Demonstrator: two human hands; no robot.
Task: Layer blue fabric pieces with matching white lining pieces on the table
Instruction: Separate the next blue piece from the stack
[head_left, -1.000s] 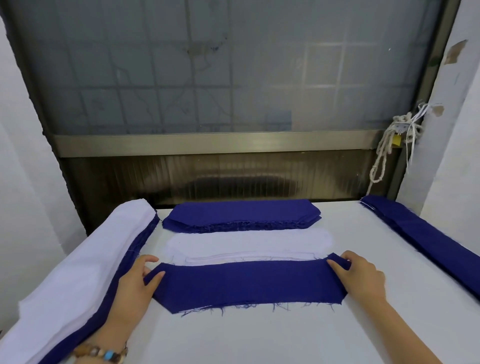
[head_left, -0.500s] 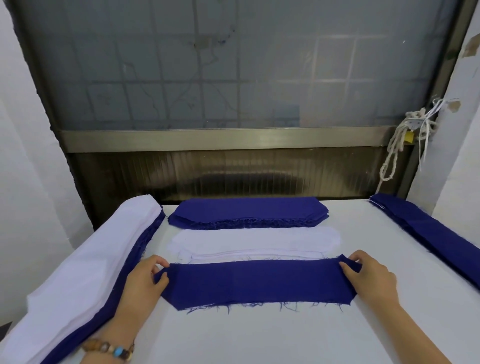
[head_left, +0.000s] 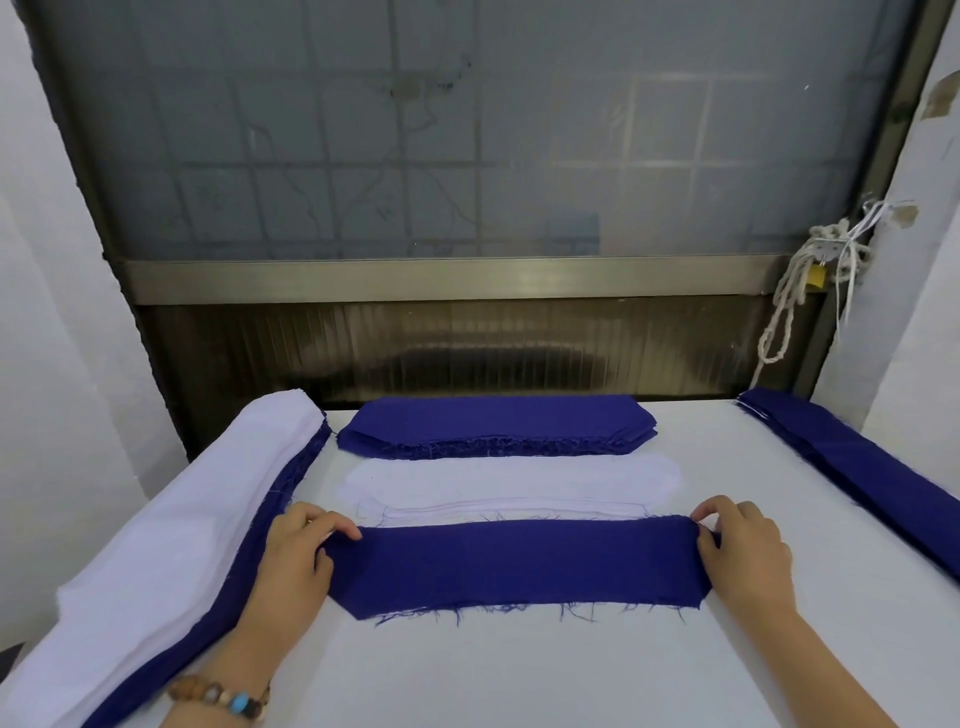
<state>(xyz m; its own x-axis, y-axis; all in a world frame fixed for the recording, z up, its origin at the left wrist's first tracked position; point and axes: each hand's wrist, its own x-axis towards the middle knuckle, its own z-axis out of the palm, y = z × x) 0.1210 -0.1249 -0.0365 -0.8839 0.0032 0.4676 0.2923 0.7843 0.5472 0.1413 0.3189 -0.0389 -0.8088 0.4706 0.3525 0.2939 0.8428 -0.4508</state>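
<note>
Blue piece (head_left: 519, 566) lies flat on the table (head_left: 519, 675) in the head view, stretched between the two hands. The left hand (head_left: 296, 561) pinches its left end, with thumb and fingers curled onto the far corner. The right hand (head_left: 743, 556) grips the right end the same way, fingertips bent over the far corner. The piece's frayed edge faces the person, with loose threads trailing on the table.

Just beyond both hands lies the lining (head_left: 509, 483), a white pile whose near edge sits right beside the far edge of the blue piece. Farther out from the hands is a blue stack (head_left: 493, 421) with cut corners. Just outside the left hand runs a long pile (head_left: 171, 535), white on top of blue. Out past the right hand, apart from it, long blue strips (head_left: 857, 467) lie along the table edge. A bracelet (head_left: 223, 696) of beads circles the left wrist. Far beyond the right hand, a rope (head_left: 795, 306) hangs by the window frame.
</note>
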